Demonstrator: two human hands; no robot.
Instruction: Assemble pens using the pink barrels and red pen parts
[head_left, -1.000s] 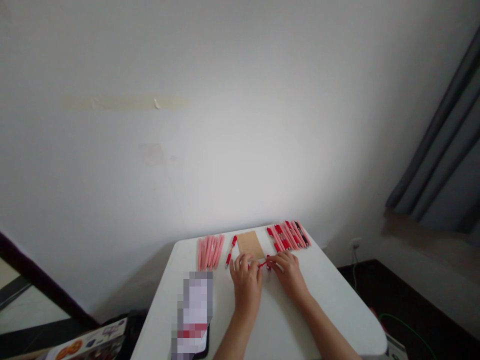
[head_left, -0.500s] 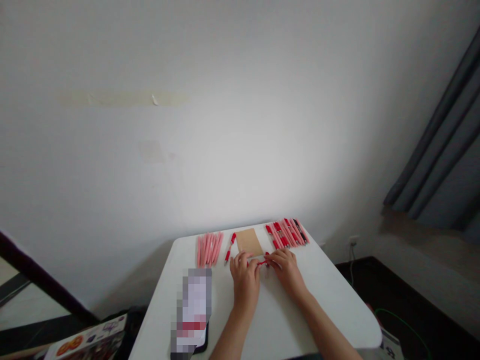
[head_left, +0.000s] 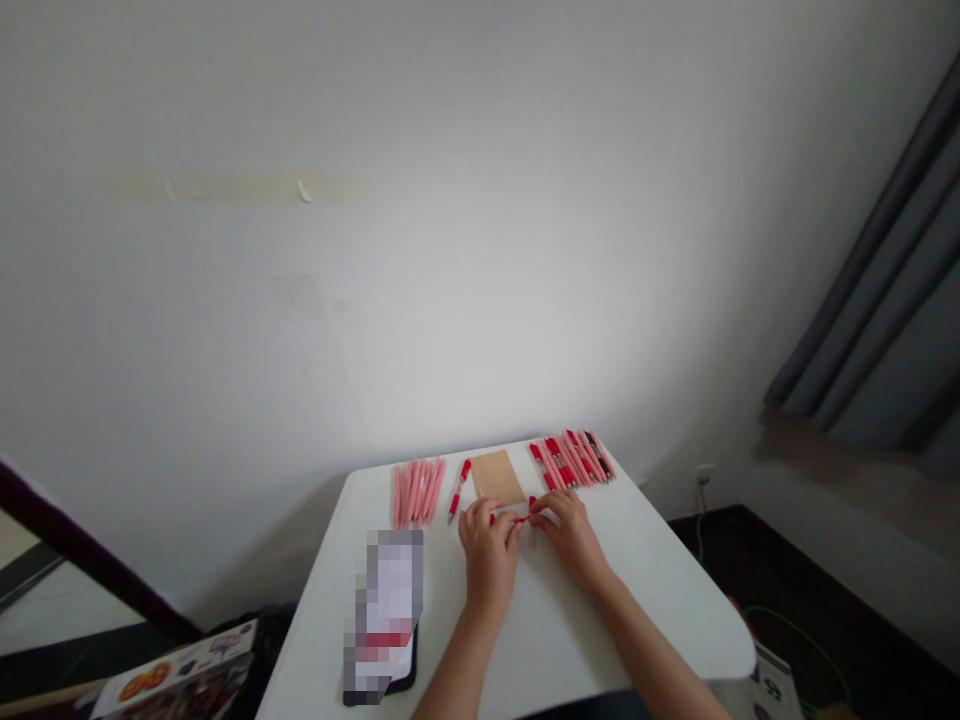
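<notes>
Near the middle of the table, my left hand (head_left: 489, 550) and my right hand (head_left: 571, 535) face each other with fingers pinched. Between their fingertips runs a thin red pen part (head_left: 523, 519); the fingers cover its ends. A bit of another red piece (head_left: 532, 502) shows right by my right fingertips, mostly hidden. Just beyond the hands lies a tan square card (head_left: 496, 476). To its left is one red pen (head_left: 459, 490) with a clear middle, lying at a slant.
Several pink pens (head_left: 418, 493) lie side by side at the left of the white table (head_left: 570, 640). A row of pink, red and black pens (head_left: 574, 460) lies at the back right. A phone (head_left: 405, 670), partly blurred out, is at front left. The wall (head_left: 480, 250) stands behind.
The whole view has shifted up slightly. Both hands keep nearly the same place and the same pinch on the red part.
</notes>
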